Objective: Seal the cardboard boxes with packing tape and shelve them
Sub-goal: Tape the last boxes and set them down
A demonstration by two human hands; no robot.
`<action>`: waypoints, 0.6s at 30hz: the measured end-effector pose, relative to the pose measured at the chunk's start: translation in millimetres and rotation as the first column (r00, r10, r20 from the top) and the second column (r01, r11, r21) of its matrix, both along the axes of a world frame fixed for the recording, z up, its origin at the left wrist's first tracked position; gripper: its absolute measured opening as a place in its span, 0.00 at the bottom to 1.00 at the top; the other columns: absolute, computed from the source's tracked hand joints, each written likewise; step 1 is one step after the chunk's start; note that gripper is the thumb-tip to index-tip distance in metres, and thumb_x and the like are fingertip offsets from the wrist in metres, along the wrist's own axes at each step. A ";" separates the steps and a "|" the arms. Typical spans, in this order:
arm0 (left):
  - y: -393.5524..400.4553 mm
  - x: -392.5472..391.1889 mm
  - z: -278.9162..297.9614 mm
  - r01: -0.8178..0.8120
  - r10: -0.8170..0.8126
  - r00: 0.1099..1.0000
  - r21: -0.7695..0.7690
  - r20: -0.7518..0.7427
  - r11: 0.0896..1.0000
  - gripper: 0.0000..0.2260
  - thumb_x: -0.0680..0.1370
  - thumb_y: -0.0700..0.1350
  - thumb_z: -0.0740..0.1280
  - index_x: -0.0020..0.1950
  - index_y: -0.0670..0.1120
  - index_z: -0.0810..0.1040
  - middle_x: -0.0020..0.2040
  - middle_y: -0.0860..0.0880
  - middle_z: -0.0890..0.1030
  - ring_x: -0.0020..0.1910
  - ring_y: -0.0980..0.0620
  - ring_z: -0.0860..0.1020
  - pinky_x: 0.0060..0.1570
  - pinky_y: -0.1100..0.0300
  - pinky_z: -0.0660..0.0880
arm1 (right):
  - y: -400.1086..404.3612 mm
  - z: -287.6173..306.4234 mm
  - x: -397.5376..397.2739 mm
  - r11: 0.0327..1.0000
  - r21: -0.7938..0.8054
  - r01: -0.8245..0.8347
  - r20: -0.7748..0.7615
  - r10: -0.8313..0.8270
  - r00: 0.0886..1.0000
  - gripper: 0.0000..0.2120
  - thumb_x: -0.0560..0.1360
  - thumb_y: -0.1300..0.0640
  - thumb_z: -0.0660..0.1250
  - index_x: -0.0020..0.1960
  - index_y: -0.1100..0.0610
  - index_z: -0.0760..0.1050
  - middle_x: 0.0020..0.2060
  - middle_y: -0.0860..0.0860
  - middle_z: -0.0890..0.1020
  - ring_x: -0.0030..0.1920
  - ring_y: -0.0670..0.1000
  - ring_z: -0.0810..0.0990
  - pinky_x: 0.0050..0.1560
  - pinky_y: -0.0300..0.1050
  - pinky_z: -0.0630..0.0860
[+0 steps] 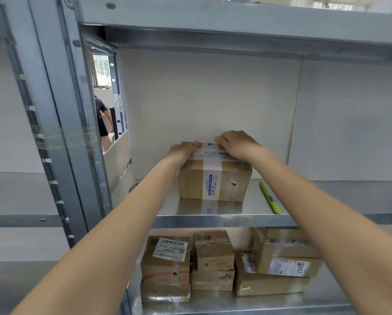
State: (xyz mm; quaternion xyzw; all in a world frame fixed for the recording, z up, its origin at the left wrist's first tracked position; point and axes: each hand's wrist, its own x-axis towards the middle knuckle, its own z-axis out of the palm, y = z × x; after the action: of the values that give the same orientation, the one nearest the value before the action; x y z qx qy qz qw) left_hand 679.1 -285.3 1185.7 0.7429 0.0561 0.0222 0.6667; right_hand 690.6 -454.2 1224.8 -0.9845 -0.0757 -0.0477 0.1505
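A brown cardboard box banded with printed white tape [215, 181] stands on the grey metal shelf [224, 220], near the white back panel [208, 94]. The left hand [183, 152] grips its upper left edge, thumb lying along the top; the right hand [237, 144] presses its curled fingers down on the top tape. A green utility knife [270, 197] lies just right of the box, apart from it. On the lower shelf [247, 304], several taped brown parcels [213, 258] crowd together
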 end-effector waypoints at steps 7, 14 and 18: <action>-9.8 5.5 2.1 -0.077 0.070 0.991 -0.061 -0.115 0.995 0.27 0.79 0.55 0.66 0.72 0.39 0.69 0.64 0.39 0.77 0.59 0.40 0.78 0.54 0.51 0.77 | 9.9 -21.1 14.4 0.990 -0.142 0.015 -0.059 -0.024 0.998 0.34 0.80 0.35 0.35 0.80 0.52 0.48 0.79 0.50 0.54 0.79 0.51 0.50 0.77 0.55 0.41; -13.9 12.9 3.7 -0.107 0.107 0.988 0.003 -0.114 0.994 0.20 0.81 0.50 0.64 0.68 0.39 0.72 0.64 0.40 0.77 0.60 0.42 0.78 0.61 0.53 0.75 | 3.7 -25.0 -3.9 0.982 -0.190 0.004 -0.103 -0.024 0.994 0.38 0.78 0.32 0.33 0.80 0.54 0.43 0.80 0.50 0.47 0.79 0.49 0.42 0.75 0.58 0.34; -14.9 16.8 3.9 -0.092 0.095 0.991 0.033 -0.095 0.995 0.19 0.81 0.49 0.64 0.67 0.38 0.72 0.60 0.41 0.78 0.59 0.44 0.77 0.59 0.55 0.74 | -4.1 -32.3 -33.4 0.960 -0.276 -0.033 -0.009 0.031 0.999 0.40 0.78 0.32 0.35 0.80 0.57 0.47 0.79 0.53 0.50 0.79 0.50 0.47 0.75 0.59 0.38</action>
State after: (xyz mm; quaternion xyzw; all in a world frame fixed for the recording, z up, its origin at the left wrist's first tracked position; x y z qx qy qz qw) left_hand 695.9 -300.2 1189.6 0.7492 0.1228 0.0183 0.6506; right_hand 657.2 -458.3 1192.5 -0.9947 -0.0972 -0.0322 0.0125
